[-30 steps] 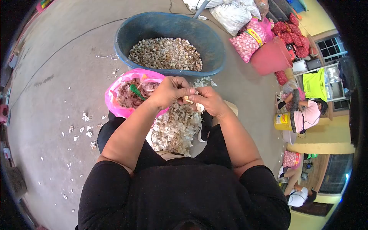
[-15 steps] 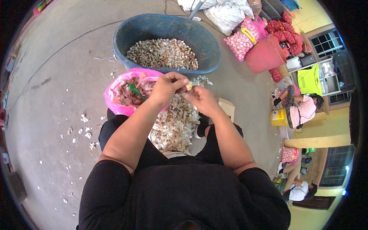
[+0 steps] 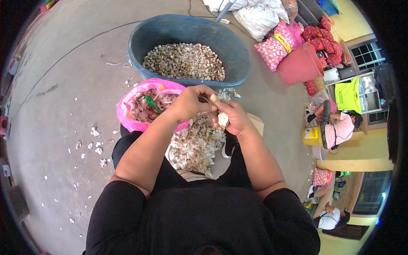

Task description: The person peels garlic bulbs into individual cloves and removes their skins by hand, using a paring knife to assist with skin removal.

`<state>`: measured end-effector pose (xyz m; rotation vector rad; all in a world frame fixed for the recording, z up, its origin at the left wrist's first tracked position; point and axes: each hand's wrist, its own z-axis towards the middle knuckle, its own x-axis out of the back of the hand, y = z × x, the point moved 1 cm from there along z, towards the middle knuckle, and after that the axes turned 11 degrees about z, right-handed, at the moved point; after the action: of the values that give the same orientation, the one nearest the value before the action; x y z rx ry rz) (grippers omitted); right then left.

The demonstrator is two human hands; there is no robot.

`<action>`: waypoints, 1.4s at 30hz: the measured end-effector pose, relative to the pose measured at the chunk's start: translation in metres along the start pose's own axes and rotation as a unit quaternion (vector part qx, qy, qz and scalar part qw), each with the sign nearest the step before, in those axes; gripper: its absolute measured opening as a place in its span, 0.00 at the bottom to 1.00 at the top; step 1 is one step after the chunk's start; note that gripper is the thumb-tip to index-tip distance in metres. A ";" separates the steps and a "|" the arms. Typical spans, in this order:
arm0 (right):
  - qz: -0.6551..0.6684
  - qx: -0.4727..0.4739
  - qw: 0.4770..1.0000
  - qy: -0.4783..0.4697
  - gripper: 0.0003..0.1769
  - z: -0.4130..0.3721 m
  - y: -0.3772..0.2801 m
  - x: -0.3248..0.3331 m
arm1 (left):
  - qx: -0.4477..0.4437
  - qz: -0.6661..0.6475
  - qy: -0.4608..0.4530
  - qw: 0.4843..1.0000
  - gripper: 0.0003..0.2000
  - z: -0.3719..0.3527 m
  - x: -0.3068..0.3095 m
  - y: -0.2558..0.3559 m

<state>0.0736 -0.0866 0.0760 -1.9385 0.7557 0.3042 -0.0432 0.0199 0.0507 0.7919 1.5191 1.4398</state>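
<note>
My left hand [image 3: 191, 103] and my right hand [image 3: 231, 117] meet in front of me over a heap of papery garlic skins [image 3: 193, 142] on my lap. The left fingers pinch a pale garlic clove [image 3: 214, 100]. In the right hand sits a white piece of garlic [image 3: 222, 120], gripped between thumb and fingers. Just to the left of my hands lies a pink plastic bag [image 3: 127, 108] of garlic with a green-handled tool [image 3: 151, 103] in it. Beyond it stands a blue tub [image 3: 236, 49] filled with peeled cloves [image 3: 183, 61].
Bits of skin litter the concrete floor [image 3: 63, 93] at left. Red mesh sacks of garlic [image 3: 278, 44], a red bucket [image 3: 299, 64] and white sacks [image 3: 257, 17] stand at back right. Other people sit at right by a yellow bucket [image 3: 312, 135].
My hands drew slightly apart half a second ago, then closed together again. A white piece of garlic now shows in my right hand. The clove stays in the left fingers.
</note>
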 end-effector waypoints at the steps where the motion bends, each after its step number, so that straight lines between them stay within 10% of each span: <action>1: -0.026 -0.013 1.000 0.006 0.10 0.003 -0.002 0.004 | 0.002 0.028 -0.005 1.000 0.11 0.000 0.001 0.001; 13: -0.289 -0.001 0.957 -0.002 0.08 0.041 0.007 0.057 | 0.139 0.094 -0.021 0.986 0.10 0.039 0.005 -0.025; 17: -0.243 -0.008 0.969 0.036 0.07 0.043 -0.006 0.063 | 0.086 0.031 0.169 0.981 0.10 0.059 0.025 -0.037; 24: -0.191 0.003 0.978 0.081 0.09 0.042 -0.013 0.053 | 0.138 0.151 -0.039 0.978 0.14 0.055 -0.001 -0.030; 27: -0.044 0.009 0.996 0.078 0.10 0.042 -0.009 0.056 | 0.134 0.338 0.109 0.925 0.19 0.064 0.025 -0.030; 30: 0.126 0.002 0.990 0.067 0.14 0.039 -0.007 0.058 | -0.194 0.393 0.450 0.778 0.24 0.061 0.028 -0.010; 34: 0.107 0.058 0.993 0.008 0.16 0.033 -0.009 0.052 | -0.120 0.450 0.232 0.854 0.20 0.050 0.005 -0.027; 37: 0.007 0.142 0.987 0.070 0.18 0.026 -0.006 0.038 | 0.061 0.189 0.049 0.979 0.18 0.043 -0.006 -0.036; 42: -0.219 0.230 0.944 0.087 0.19 0.026 -0.006 0.031 | 0.093 0.007 0.044 0.995 0.13 0.036 -0.005 -0.032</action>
<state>0.1041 -0.0736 0.0522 -1.6354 0.4335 -0.2982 -0.0049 0.0270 0.0221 0.8595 1.7366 1.3733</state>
